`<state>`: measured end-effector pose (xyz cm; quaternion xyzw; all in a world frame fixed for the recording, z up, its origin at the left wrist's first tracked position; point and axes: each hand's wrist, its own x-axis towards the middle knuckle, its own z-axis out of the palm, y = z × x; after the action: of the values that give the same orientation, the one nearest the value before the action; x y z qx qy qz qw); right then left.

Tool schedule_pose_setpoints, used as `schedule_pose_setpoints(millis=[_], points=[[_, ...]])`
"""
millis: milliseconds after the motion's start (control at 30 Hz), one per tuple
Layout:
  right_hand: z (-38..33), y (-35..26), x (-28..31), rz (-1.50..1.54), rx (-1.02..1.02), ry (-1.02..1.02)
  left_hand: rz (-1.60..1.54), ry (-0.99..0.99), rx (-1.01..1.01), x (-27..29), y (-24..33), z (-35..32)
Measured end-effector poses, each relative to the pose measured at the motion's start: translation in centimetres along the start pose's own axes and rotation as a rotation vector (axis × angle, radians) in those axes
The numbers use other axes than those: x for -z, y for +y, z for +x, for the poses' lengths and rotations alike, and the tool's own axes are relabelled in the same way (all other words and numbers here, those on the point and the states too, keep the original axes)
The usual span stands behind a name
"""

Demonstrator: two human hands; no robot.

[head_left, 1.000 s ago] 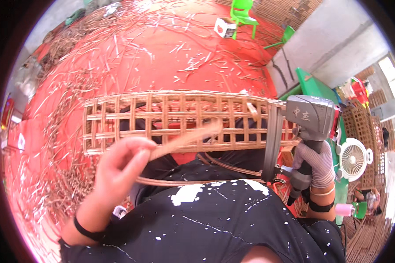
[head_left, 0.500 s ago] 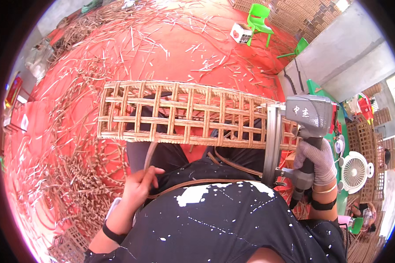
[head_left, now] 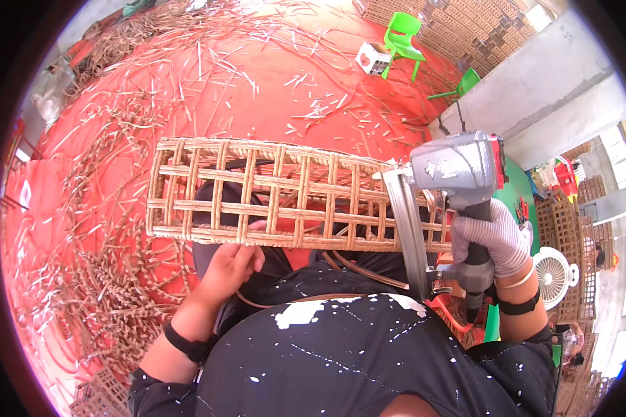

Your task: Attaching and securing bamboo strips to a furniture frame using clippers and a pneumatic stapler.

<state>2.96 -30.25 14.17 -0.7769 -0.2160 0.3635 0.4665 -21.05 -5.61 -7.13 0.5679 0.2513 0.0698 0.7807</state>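
A long basket [head_left: 257, 208] of open rattan weave lies on its side across my thighs. My left hand [head_left: 231, 270] is at its near rim, left of the middle, fingers curled and one fingertip reaching past the rim. A rattan strip [head_left: 306, 300] runs from under this hand across my lap; the part inside the fingers is hidden. My right hand [head_left: 490, 240], in a striped whitish glove, grips the dark handle of a grey pneumatic nail gun [head_left: 452, 163]. The gun's nose is at the basket's right part, its long metal magazine pointing down toward my lap.
Rattan scraps [head_left: 118, 285] lie in heaps on the red floor [head_left: 257, 104] at left. A green chair [head_left: 403, 42] and a white box [head_left: 373, 58] stand ahead. To the right are a white fan [head_left: 553, 278], a green table [head_left: 518, 184] and a grey wall [head_left: 528, 90].
My left hand has moved up to the basket's near rim, carrying the strip. The nail gun has shifted left and slightly up with my right hand, and the basket has tilted a little.
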Motion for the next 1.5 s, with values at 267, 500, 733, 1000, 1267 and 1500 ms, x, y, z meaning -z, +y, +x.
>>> schedule_pose_setpoints(millis=[267, 500, 733, 1000, 1267, 1500], points=[[3.5, 0.1, 0.3, 0.203, -0.022, -0.011, -0.247, 0.163, 0.043, -0.4, 0.2, 1.9], [5.4, -0.3, -1.0, 0.268, 0.051, -0.129, -0.672, 0.113, 0.215, -1.2, 0.0, 3.4], [5.9, -1.5, -1.3, 0.144, 0.125, -0.108, -0.658, 0.128, 0.231, -0.5, -0.4, 3.2], [6.9, -1.6, -2.1, 0.188, 0.134, -0.147, -0.704, -0.178, 0.126, -2.0, 2.1, 4.7], [7.6, -3.5, -2.3, 0.109, 0.044, -0.347, -0.690, -0.415, -0.041, -0.4, 0.4, 8.0], [7.8, -3.5, -2.3, 0.049, -0.040, -0.404, -0.664, -0.166, 0.128, -2.1, 0.2, 8.8]])
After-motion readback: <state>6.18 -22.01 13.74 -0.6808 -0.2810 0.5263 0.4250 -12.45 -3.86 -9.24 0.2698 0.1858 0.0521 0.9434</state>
